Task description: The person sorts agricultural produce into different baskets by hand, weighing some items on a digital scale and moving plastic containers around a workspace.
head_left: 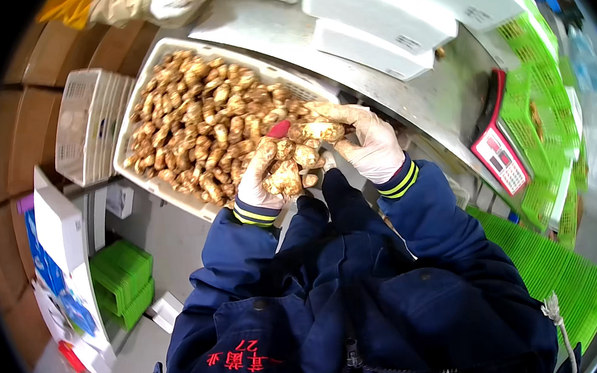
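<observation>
Both my hands are in pale gloves at the near right corner of a white crate (122, 124) heaped with brown, knobby produce (193, 117), either mushrooms or tubers. My left hand (259, 178) is closed around a cluster of these brown knobby pieces (283, 178). A red patch (279, 129) shows at its fingertips. Facing it, my right hand (367, 141) grips a single brown knobby piece (323, 131), paler on one side. The two hands are close together, with several pieces bunched between them. Parts of the fingers are hidden by the produce.
White boxes (384, 30) stand on the metal table (256, 23) ahead. A red and white scale (500, 151) and green baskets (530, 113) are at the right. More green baskets (122, 276), stacked white crates (87, 127) and cardboard boxes (38, 127) are on the left.
</observation>
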`<state>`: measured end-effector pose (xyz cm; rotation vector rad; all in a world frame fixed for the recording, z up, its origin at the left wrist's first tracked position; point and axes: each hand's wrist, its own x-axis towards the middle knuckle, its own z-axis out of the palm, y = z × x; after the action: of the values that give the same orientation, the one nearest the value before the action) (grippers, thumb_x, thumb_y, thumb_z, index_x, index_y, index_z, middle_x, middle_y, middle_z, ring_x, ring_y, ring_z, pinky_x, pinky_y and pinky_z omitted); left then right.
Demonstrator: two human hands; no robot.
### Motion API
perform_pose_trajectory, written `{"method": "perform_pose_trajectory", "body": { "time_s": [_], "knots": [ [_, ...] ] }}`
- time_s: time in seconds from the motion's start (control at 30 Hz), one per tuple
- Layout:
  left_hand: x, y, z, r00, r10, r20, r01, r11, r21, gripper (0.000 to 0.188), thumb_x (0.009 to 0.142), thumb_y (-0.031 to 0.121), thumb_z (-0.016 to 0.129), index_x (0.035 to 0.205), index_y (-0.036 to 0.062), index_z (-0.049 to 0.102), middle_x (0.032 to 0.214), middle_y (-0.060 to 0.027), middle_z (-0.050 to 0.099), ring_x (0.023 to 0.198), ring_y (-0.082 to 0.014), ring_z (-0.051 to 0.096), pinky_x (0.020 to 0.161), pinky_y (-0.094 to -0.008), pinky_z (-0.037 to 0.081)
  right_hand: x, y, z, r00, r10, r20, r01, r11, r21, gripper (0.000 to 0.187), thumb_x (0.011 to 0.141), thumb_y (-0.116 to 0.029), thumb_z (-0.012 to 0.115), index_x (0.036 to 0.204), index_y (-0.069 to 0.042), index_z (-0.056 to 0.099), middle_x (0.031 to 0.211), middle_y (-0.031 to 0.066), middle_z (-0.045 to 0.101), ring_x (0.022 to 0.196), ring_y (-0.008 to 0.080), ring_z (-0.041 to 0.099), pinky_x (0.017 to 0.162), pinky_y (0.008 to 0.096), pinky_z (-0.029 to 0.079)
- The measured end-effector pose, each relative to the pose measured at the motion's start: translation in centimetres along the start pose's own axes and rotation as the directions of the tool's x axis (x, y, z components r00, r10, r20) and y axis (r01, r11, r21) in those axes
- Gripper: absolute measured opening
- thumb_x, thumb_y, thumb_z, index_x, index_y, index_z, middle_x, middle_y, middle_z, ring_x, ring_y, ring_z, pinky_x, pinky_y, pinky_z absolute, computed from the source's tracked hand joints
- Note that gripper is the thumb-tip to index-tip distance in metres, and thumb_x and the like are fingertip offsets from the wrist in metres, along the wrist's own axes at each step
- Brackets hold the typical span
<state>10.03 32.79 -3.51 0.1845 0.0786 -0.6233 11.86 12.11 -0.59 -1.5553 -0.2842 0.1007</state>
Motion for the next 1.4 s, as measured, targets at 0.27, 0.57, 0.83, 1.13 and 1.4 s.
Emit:
{"method": "perform_pose_trajectory", "body": {
  "time_s": [0.27,0.57,0.83,1.13,1.4],
  "knots": [
    [3.4,-7.8,0.0,0.978,-0.201,-0.051,0.206,0.971,0.123,0.049,0.097,0.032,0.05,0.139,0.0103,0.041,0.129,-0.0212,0.053,0.111,-0.0423,0.058,0.079,-0.0514,0.055,-8.0,-1.7,-6.0,0.973,0.086,-0.215,-0.073,0.995,0.067,0.052,0.081,0.013,0.062,0.13,-0.001,0.053,0.129,0.0129,0.055,0.117,0.0203,0.055,0.097,0.0318,0.046],
    [5.2,-17.0,-0.9,0.893,-0.406,-0.192,0.443,0.868,0.223,0.045,0.095,0.045,0.051,0.135,0.0226,0.047,0.129,-0.0219,0.053,0.107,-0.0403,0.059,0.073,-0.0442,0.052,-20.7,6.6,-14.5,0.804,0.243,-0.543,-0.403,0.893,-0.198,0.029,0.079,-0.011,0.071,0.109,-0.01,0.069,0.089,0.0118,0.069,0.079,0.0242,0.067,0.073,0.0296,0.053],
    [5.3,-26.5,-1.7,0.718,-0.633,-0.291,0.696,0.661,0.281,0.048,0.094,0.048,0.052,0.134,0.0219,0.046,0.132,-0.0207,0.049,0.109,-0.0369,0.059,0.075,-0.0431,0.054,-32.4,25.1,-19.4,0.251,0.889,-0.383,-0.663,0.446,0.601,0.027,0.086,-0.026,0.071,0.077,-0.001,0.069,0.059,0.0061,0.06,0.052,0.0133,0.055,0.052,0.0272,0.042],
    [10.9,-39.0,-3.4,0.4,-0.903,-0.155,0.888,0.341,0.308,0.048,0.092,0.034,0.058,0.131,0.008,0.049,0.134,-0.0249,0.045,0.116,-0.0449,0.053,0.079,-0.0492,0.057,-39.8,31.1,-20.2,0.354,0.846,-0.399,-0.141,0.47,0.871,0.034,0.09,-0.017,0.064,0.117,0.002,0.056,0.088,0.0079,0.067,0.074,0.0195,0.066,0.065,0.0327,0.054],
    [12.5,-50.9,-4.6,0.064,-0.936,-0.346,0.973,-0.018,0.23,0.06,0.087,0.024,0.063,0.127,-0.0137,0.042,0.132,-0.0279,0.045,0.116,-0.0413,0.056,0.076,-0.0455,0.06,-55.6,35.8,-21.3,-0.084,0.886,-0.456,-0.043,0.454,0.89,0.021,0.093,-0.014,0.054,0.109,-0.006,0.064,0.085,0.0053,0.072,0.063,0.0129,0.066,0.054,0.0247,0.048]
  ]
}}
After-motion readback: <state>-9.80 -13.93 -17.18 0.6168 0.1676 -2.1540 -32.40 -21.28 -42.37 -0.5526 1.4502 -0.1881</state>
